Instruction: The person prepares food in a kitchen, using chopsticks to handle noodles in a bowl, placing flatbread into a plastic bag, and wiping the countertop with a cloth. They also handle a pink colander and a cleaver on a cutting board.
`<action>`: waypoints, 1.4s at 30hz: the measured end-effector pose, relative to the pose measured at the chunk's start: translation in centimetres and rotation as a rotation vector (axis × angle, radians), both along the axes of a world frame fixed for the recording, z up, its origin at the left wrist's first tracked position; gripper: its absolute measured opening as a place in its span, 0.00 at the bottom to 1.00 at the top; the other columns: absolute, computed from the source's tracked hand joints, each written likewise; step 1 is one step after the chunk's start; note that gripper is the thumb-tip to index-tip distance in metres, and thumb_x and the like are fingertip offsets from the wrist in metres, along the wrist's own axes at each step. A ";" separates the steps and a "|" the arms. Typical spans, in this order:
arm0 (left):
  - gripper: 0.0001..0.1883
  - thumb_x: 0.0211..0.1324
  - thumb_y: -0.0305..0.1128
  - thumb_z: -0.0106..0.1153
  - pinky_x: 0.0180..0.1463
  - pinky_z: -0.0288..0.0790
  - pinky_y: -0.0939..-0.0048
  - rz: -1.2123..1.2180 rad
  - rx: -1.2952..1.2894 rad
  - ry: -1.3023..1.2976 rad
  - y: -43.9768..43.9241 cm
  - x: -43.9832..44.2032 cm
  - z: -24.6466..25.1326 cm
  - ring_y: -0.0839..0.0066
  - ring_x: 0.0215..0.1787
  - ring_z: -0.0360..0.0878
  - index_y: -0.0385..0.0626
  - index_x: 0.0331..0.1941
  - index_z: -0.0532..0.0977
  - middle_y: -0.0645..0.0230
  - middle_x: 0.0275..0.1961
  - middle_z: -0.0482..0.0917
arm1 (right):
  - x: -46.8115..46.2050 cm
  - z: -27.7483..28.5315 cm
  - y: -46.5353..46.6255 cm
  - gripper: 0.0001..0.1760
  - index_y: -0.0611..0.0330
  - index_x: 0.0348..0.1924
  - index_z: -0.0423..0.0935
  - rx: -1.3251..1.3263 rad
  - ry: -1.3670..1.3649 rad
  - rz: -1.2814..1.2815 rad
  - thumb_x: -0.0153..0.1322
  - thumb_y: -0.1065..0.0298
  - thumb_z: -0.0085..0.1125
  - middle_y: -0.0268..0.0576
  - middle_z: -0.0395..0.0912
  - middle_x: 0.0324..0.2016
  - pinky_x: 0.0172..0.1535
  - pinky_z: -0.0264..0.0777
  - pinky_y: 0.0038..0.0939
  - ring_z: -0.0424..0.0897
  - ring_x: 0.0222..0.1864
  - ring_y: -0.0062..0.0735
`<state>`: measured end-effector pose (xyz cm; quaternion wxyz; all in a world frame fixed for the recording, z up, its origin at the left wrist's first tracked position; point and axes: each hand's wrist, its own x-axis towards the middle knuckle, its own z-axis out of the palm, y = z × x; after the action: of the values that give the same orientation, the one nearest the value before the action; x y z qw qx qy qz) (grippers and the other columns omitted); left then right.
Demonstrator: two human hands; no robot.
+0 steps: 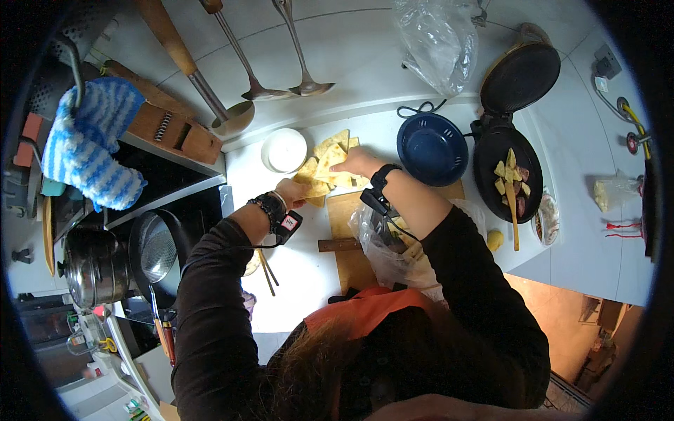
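Observation:
Several cut pieces of browned flatbread [331, 146] lie in a loose pile on the white counter, near the wall. My left hand [291, 192] pinches a wedge of flatbread [313, 180] at the pile's left side. From the right, my right hand [359, 162] grips a paler flatbread piece [330, 159] on top, its fingers partly hidden. Just below the pile is a wooden cutting board [342, 213], with a knife handle [337, 246] across its left edge. A clear plastic bag [387, 263] with more pale pieces inside rests on the board, partly under my right forearm.
A white bowl [284, 151] stands left of the pile, a blue basin [433, 150] to its right. An open electric griddle [487, 184] holds food chunks and a wooden spatula [512, 216]. Chopsticks [268, 273] lie by my left forearm. Ladles [231, 118] hang above; a wok [158, 258] sits left.

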<state>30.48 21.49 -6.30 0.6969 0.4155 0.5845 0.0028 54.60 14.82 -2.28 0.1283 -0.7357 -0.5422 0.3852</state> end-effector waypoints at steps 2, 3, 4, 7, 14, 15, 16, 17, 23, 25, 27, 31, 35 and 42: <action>0.16 0.56 0.32 0.66 0.42 0.79 0.65 -0.006 0.003 0.009 -0.3 0.3 -0.3 0.68 0.44 0.80 0.44 0.48 0.76 0.65 0.44 0.80 | 0.0 0.5 0.2 0.39 0.77 0.40 0.80 -0.075 0.045 -0.007 0.58 0.41 0.71 0.60 0.83 0.33 0.43 0.75 0.38 0.83 0.36 0.50; 0.15 0.57 0.31 0.66 0.43 0.79 0.65 0.021 -0.018 0.020 -0.4 0.4 -0.2 0.69 0.44 0.80 0.45 0.48 0.76 0.66 0.44 0.80 | -0.1 0.8 0.3 0.39 0.78 0.40 0.80 -0.104 0.094 -0.002 0.58 0.42 0.72 0.59 0.83 0.34 0.43 0.75 0.38 0.83 0.37 0.49; 0.15 0.57 0.31 0.65 0.43 0.79 0.65 -0.014 -0.006 0.027 -0.4 0.5 0.0 0.70 0.45 0.80 0.45 0.49 0.76 0.66 0.45 0.80 | -0.3 1.0 0.4 0.39 0.78 0.41 0.79 -0.167 0.119 -0.010 0.58 0.43 0.73 0.58 0.83 0.35 0.43 0.75 0.37 0.82 0.38 0.47; 0.15 0.59 0.29 0.62 0.46 0.79 0.65 -0.071 -0.036 0.044 -0.4 0.6 1.0 0.71 0.48 0.80 0.46 0.51 0.75 0.68 0.47 0.81 | -1.2 1.3 0.5 0.33 0.76 0.48 0.75 -0.137 0.459 -0.114 0.61 0.57 0.74 0.54 0.81 0.42 0.43 0.75 0.35 0.81 0.43 0.40; 0.18 0.58 0.24 0.59 0.51 0.80 0.56 -0.128 -0.061 -0.071 -0.6 -0.8 5.0 0.62 0.48 0.83 0.36 0.52 0.73 0.59 0.50 0.81 | -1.0 1.7 -1.5 0.28 0.70 0.55 0.70 0.062 0.713 -0.277 0.65 0.70 0.70 0.47 0.79 0.47 0.48 0.76 0.33 0.80 0.47 0.34; 0.18 0.57 0.24 0.60 0.51 0.80 0.56 -0.168 -0.034 -0.067 -0.8 -1.1 6.2 0.62 0.48 0.83 0.36 0.52 0.72 0.59 0.50 0.81 | -0.7 2.2 -2.1 0.27 0.70 0.54 0.71 0.092 0.751 -0.279 0.66 0.70 0.69 0.47 0.80 0.46 0.48 0.76 0.32 0.80 0.46 0.33; 0.18 0.57 0.24 0.60 0.51 0.80 0.56 -0.198 -0.007 -0.052 -1.2 -1.4 7.4 0.62 0.48 0.83 0.36 0.52 0.72 0.58 0.50 0.81 | -0.1 3.0 -2.7 0.25 0.70 0.53 0.72 0.110 0.796 -0.276 0.67 0.70 0.68 0.46 0.81 0.46 0.48 0.76 0.32 0.81 0.45 0.32; 0.19 0.57 0.24 0.60 0.51 0.80 0.57 -0.214 0.022 -0.021 -1.7 -1.6 8.9 0.62 0.48 0.83 0.36 0.52 0.72 0.58 0.50 0.81 | 0.5 4.0 -3.4 0.23 0.70 0.52 0.73 0.122 0.831 -0.287 0.67 0.69 0.68 0.46 0.81 0.45 0.47 0.76 0.31 0.81 0.43 0.31; 0.31 0.57 0.25 0.63 0.54 0.79 0.63 -0.249 0.269 -0.229 -7.6 -1.2 20.0 0.67 0.54 0.80 0.42 0.62 0.59 0.63 0.54 0.78 | 3.3 11.6 -11.5 0.18 0.65 0.53 0.75 0.267 1.167 -0.374 0.72 0.68 0.61 0.41 0.82 0.47 0.51 0.76 0.28 0.82 0.46 0.27; 0.31 0.60 0.30 0.63 0.51 0.81 0.67 -0.302 0.297 -0.260 -10.1 -0.3 23.3 0.69 0.51 0.81 0.43 0.63 0.60 0.63 0.53 0.80 | 4.8 13.5 -15.3 0.18 0.64 0.53 0.76 0.363 1.338 -0.399 0.73 0.65 0.61 0.41 0.82 0.46 0.51 0.77 0.29 0.82 0.46 0.27; 0.27 0.61 0.32 0.63 0.43 0.83 0.73 -0.379 0.278 -0.278 -12.5 1.5 25.3 0.73 0.46 0.84 0.42 0.62 0.65 0.64 0.50 0.82 | 7.6 14.6 -20.0 0.18 0.64 0.52 0.76 0.338 1.313 -0.423 0.73 0.62 0.61 0.41 0.82 0.46 0.50 0.78 0.29 0.83 0.46 0.28; 0.25 0.65 0.42 0.59 0.40 0.82 0.75 -0.492 0.396 -0.336 -18.0 6.4 24.6 0.75 0.41 0.84 0.38 0.59 0.68 0.65 0.47 0.82 | 11.0 13.1 -28.6 0.22 0.65 0.55 0.73 0.439 1.388 -0.718 0.76 0.56 0.55 0.46 0.81 0.50 0.48 0.80 0.34 0.83 0.46 0.35; 0.24 0.64 0.41 0.61 0.40 0.79 0.74 -0.645 0.528 -0.318 -22.5 11.8 18.3 0.76 0.40 0.82 0.40 0.58 0.70 0.65 0.44 0.82 | 10.2 7.7 -35.2 0.24 0.57 0.63 0.66 0.324 1.521 -0.850 0.79 0.53 0.46 0.50 0.75 0.56 0.51 0.80 0.44 0.81 0.50 0.47; 0.23 0.52 0.40 0.62 0.38 0.77 0.64 -0.815 0.619 0.099 -21.9 11.9 7.3 0.64 0.37 0.84 0.35 0.48 0.76 0.53 0.36 0.84 | 7.8 0.8 -39.6 0.25 0.57 0.62 0.67 0.056 1.283 -0.927 0.78 0.52 0.50 0.45 0.76 0.56 0.54 0.76 0.47 0.79 0.54 0.37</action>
<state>42.35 -0.40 1.04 0.4573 0.7960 0.3793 -0.1160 62.36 -24.80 -1.50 0.5818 -0.5172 -0.0100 0.6276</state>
